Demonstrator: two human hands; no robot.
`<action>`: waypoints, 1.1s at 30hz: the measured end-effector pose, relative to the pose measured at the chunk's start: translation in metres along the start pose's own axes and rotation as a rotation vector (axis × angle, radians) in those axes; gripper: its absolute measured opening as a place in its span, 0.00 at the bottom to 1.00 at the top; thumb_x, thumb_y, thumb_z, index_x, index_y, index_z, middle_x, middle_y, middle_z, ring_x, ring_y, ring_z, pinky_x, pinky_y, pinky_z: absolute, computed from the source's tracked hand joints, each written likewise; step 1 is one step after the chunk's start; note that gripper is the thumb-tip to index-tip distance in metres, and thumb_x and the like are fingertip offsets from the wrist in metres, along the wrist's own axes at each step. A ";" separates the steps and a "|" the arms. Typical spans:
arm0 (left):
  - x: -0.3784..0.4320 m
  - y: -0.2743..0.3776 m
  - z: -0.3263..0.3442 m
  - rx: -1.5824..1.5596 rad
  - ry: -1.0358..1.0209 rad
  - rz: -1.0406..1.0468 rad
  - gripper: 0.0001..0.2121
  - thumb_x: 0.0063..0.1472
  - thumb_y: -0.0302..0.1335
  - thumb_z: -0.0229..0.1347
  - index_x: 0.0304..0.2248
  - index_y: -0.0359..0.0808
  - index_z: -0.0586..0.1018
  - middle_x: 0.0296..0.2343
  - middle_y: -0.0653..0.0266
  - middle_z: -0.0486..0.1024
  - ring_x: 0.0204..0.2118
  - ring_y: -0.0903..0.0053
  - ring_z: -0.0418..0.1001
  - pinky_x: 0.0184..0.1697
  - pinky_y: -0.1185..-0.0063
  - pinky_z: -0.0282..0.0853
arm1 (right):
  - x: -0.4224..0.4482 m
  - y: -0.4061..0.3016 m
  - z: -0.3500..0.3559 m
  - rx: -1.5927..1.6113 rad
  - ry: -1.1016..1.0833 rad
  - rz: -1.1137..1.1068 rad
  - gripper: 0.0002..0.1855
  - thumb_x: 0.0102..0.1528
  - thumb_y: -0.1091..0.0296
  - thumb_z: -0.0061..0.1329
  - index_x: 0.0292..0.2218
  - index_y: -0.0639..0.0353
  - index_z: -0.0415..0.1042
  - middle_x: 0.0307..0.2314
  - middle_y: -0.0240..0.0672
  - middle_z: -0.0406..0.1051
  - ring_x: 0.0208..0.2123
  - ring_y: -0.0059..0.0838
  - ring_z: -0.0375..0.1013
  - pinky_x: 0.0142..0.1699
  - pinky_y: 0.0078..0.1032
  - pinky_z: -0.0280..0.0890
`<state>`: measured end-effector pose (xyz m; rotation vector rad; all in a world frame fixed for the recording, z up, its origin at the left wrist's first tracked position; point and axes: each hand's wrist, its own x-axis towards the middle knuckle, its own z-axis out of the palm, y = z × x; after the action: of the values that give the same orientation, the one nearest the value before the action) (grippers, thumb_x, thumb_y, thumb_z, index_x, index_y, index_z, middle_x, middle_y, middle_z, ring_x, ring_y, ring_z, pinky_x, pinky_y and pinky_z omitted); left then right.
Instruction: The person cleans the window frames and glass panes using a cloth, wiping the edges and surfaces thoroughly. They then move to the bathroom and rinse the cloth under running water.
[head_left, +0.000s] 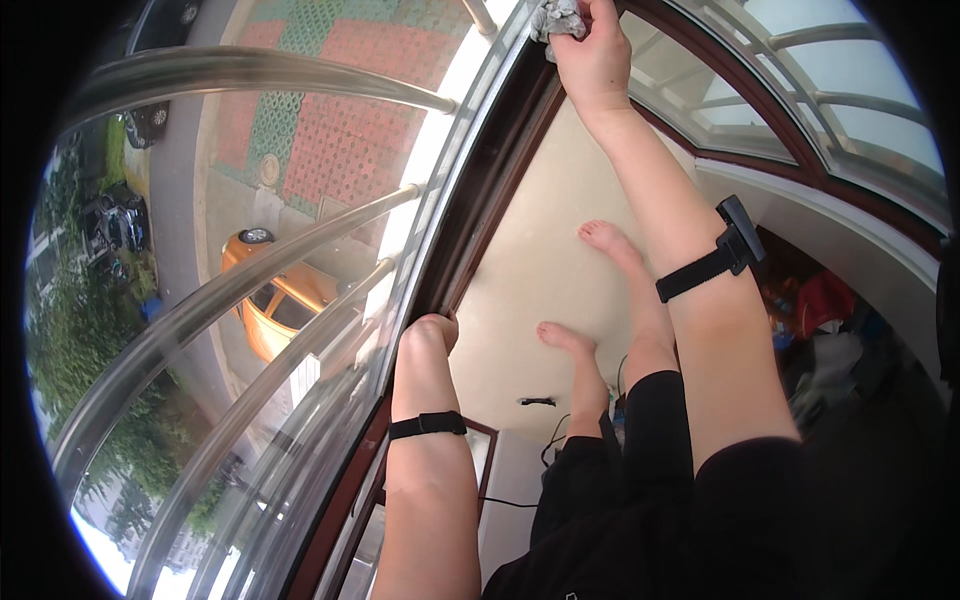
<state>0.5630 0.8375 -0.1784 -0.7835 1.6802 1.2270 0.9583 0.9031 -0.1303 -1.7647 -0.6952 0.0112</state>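
Note:
My right hand (596, 56), far up at the top edge of the view, grips a crumpled grey-white cloth (559, 21). The cloth lies against the upper end of a dark brown window frame (499, 161) with sliding tracks. Lower down, my left hand (435, 328) bends at the wrist and touches the lower part of that frame; its fingers are mostly hidden behind the wrist. Glass panes (480, 82) stand along the frame's outer side.
Curved metal guard bars (247, 281) run outside the window, with an orange car (277, 300) and paving far below. My bare feet (562, 337) stand on a pale surface (517, 255). A small black object (537, 402) and a black cable (510, 502) lie nearby. Clutter (825, 322) fills the right.

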 end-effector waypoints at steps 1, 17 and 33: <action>0.000 0.001 -0.001 0.000 -0.001 0.000 0.19 0.65 0.39 0.41 0.52 0.44 0.71 0.53 0.65 0.66 0.55 0.71 0.63 0.55 0.66 0.61 | 0.010 -0.005 0.001 -0.024 0.107 -0.079 0.07 0.51 0.79 0.48 0.34 0.65 0.71 0.31 0.41 0.71 0.29 0.37 0.73 0.35 0.28 0.67; -0.007 -0.008 0.006 -0.086 -0.033 -0.065 0.19 0.64 0.38 0.43 0.52 0.44 0.71 0.53 0.65 0.66 0.55 0.71 0.63 0.54 0.67 0.63 | -0.177 -0.057 -0.006 0.123 -0.505 -0.170 0.15 0.44 0.83 0.54 0.35 0.58 0.72 0.34 0.35 0.70 0.33 0.32 0.73 0.36 0.23 0.70; -0.186 0.047 -0.102 0.002 -0.278 -0.359 0.30 0.69 0.47 0.28 0.54 0.25 0.58 0.52 0.40 0.60 0.54 0.52 0.63 0.57 0.59 0.62 | 0.113 -0.110 -0.061 -0.079 -0.245 -0.072 0.36 0.47 0.64 0.53 0.56 0.64 0.58 0.51 0.50 0.61 0.50 0.48 0.66 0.55 0.34 0.61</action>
<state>0.5688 0.7528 0.0221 -0.8290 1.2528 1.0281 1.0237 0.9164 0.0247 -1.8305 -0.9466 0.1554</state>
